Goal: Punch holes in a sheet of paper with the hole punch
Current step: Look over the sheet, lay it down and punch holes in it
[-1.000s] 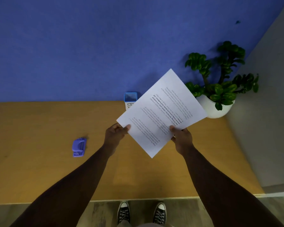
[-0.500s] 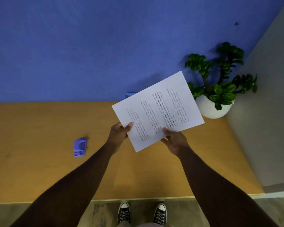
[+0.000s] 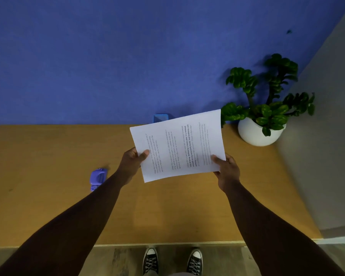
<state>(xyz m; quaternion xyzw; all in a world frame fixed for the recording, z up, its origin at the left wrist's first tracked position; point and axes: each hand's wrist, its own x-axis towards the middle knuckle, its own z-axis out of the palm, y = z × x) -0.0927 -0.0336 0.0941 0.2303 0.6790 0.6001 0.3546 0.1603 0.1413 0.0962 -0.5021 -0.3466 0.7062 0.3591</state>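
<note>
Both hands were up over the table, pinching a sheet of paper [image 3: 179,146] between them: the left hand [image 3: 132,162] had its thumb clamped on the sheet's left edge, and the right hand [image 3: 226,170] gripped the lower right corner, thumb on top. Paper was plain white, thin and flat, held slightly tilted, and turned sideways so the printed lines ran up and down. Most of the print was too small and faint to read, but one bold bit looked like "Defined by a slower pace, it is centered ... way of living, community bonds, local traditions". Over on the wooden table [image 3: 48,156], which was smooth and honey-coloured, the hole punch [image 3: 98,178] sat by itself, a small rounded purple plastic thing, to the left of the left forearm and well apart from the sheet, nobody touching it. Back edge had a little blue box [image 3: 161,117] peeking out behind the paper, and a round glossy white pot with a leafy green plant [image 3: 267,108] stood against the fuzzy blue wall [image 3: 108,56]. Black-and-white lace-up sneakers [image 3: 172,261] showed at the bottom.
</note>
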